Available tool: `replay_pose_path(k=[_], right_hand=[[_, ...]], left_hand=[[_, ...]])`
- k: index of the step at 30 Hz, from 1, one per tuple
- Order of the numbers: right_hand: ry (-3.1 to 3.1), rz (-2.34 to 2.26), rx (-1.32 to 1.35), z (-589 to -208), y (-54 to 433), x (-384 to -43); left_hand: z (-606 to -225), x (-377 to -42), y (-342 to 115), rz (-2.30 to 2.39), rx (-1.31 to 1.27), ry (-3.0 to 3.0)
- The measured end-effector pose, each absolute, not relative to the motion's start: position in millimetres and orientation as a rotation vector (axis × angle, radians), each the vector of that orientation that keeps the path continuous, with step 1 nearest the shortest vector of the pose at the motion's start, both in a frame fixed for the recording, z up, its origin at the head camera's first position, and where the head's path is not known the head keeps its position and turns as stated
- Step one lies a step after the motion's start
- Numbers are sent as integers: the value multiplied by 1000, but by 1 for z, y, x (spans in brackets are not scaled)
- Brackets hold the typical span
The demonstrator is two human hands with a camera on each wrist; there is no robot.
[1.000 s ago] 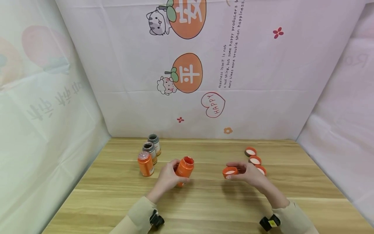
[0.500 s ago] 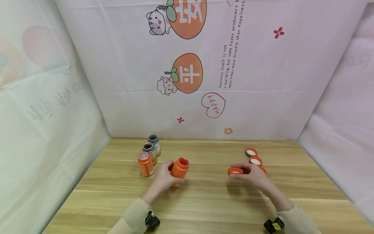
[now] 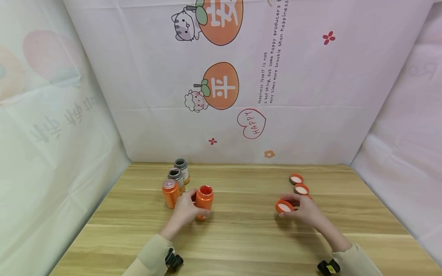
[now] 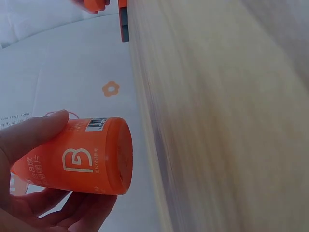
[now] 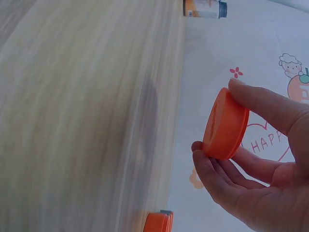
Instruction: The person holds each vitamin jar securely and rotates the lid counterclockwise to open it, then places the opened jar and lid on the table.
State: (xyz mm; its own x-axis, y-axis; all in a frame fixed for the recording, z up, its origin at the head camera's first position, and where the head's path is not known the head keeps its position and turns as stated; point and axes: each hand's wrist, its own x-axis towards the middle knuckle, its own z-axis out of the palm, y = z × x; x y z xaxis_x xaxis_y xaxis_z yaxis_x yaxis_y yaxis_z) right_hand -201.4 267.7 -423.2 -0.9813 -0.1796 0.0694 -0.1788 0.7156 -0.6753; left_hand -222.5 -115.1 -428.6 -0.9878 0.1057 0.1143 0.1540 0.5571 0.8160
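Observation:
My left hand (image 3: 185, 207) grips an open orange bottle (image 3: 204, 200) upright, just right of a row of three bottles. In the left wrist view my fingers (image 4: 34, 133) curl round the bottle (image 4: 79, 157), whose base hangs a little off the wooden table (image 4: 222, 121). My right hand (image 3: 299, 210) pinches an orange cap (image 3: 284, 206), tilted so that its white liner shows. In the right wrist view thumb and fingers (image 5: 263, 104) hold the cap (image 5: 225, 124) by its rim, above the table.
The row at the left holds a foil-sealed orange bottle (image 3: 170, 193) and two grey-topped bottles (image 3: 176, 177) (image 3: 181, 167). Two loose caps (image 3: 296, 178) (image 3: 301, 189) lie liner-up behind my right hand. Printed cloth walls (image 3: 221, 88) close in the table at the back and on both sides.
My left hand has carried the open bottle to the left, close to the row of bottles. My right hand has moved the cap to the right and lower, and tilted it.

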Motion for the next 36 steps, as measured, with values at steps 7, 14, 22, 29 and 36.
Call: replay_pose_path(k=[7, 14, 22, 29, 36], right_hand=[[2948, -1113, -310, -429, 273, -200], [2994, -1047, -293, -430, 278, -198], [3044, -961, -249, -430, 281, -197], [3100, -842, -216, -433, 288, -198], [3106, -793, -182, -436, 295, -197]], left_hand=[[-428, -221, -123, -1380, -225, -2705], [-430, -223, -132, -1378, -183, -2709], [-430, -222, -139, -1408, -172, -2692], [-431, -220, -146, -1407, -140, -2694], [-432, -220, -153, -1384, -118, -2702]])
